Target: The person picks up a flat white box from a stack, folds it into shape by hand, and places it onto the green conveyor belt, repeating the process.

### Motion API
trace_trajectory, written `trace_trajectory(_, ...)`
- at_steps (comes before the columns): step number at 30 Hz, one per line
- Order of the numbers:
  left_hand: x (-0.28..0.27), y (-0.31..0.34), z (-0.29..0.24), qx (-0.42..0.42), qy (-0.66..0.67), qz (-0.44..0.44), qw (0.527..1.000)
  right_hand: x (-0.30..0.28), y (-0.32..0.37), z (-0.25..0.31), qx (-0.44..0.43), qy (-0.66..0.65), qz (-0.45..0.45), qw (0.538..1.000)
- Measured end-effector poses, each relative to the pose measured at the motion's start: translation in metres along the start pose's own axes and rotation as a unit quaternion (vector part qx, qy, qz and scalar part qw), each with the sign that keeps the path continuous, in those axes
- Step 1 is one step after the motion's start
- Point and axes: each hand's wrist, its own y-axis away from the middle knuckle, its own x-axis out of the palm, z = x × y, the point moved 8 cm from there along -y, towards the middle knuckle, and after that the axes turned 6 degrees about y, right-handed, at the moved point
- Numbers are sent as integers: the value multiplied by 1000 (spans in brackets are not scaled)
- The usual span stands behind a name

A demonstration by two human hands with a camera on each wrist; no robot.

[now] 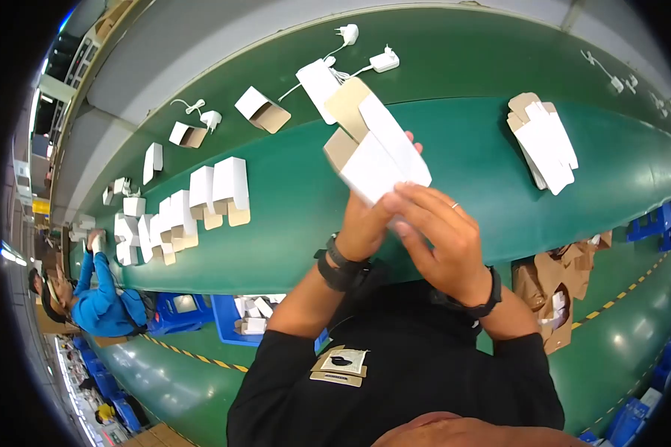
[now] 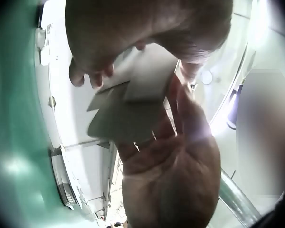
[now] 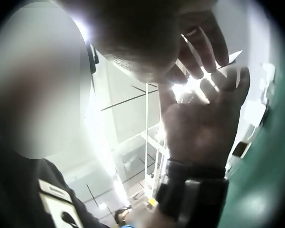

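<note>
A white carton (image 1: 384,160) with brown inner flaps standing open is held up over the green table, tilted. My left hand (image 1: 367,222) grips it from beneath, its fingertips showing past the far side. At the near end, the fingers of my right hand (image 1: 443,235) bend over the carton's edge, thumb below. The left wrist view shows the carton (image 2: 142,80) between both hands, the right palm (image 2: 173,166) facing the camera. In the right wrist view, the left hand (image 3: 199,123) is seen behind the right fingers, and most of the carton is hidden.
Flattened white cartons (image 1: 544,145) are stacked to the right on the green table (image 1: 455,123). Several formed boxes (image 1: 230,186) stand in a row at left. White plug adapters (image 1: 385,59) with cables lie along the back. A person in blue (image 1: 108,302) works at the far left.
</note>
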Motion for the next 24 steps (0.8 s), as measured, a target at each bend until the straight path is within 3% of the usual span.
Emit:
trace_trajectory(2,-4,11,3,-42,-23,73,996,7,9,-5,27,-46,22,998)
trace_trajectory(5,9,30,13,-91,6,149,985,16,16,-22,151,-223,78,960)
trace_trajectory(7,20,42,12,-110,61,213,969,6,13,-24,176,-230,39,956)
trace_trajectory(9,24,48,10,-105,10,209,972,-21,-2,-28,137,-125,-3,983)
trace_trajectory(11,23,56,14,-102,-25,247,963,-27,-13,-35,235,-197,111,945)
trace_trajectory(13,19,62,-4,-88,-55,236,966,-20,-11,-42,236,-189,263,916)
trace_trajectory(14,24,63,-9,-93,-74,251,961,-23,-15,-43,221,-190,277,915)
trace_trajectory(16,29,66,-17,-89,-91,258,958,-20,-18,-30,83,-132,389,908)
trace_trajectory(17,24,66,-21,-98,-71,220,968,-18,-16,-22,15,-101,436,894)
trace_trajectory(18,19,67,-23,-109,-52,184,975,-14,-14,-17,8,-100,441,892)
trace_trajectory(20,14,69,-21,-122,-29,148,981,-14,-17,-21,123,-186,255,941)
trace_trajectory(21,8,66,-29,-50,-74,113,990,-17,-13,-29,181,-225,154,945)
trace_trajectory(23,2,64,-46,88,-162,43,982,-3,-1,-30,174,-265,140,938)
trace_trajectory(24,1,60,-45,83,-159,49,983,2,2,-31,161,-305,122,931)
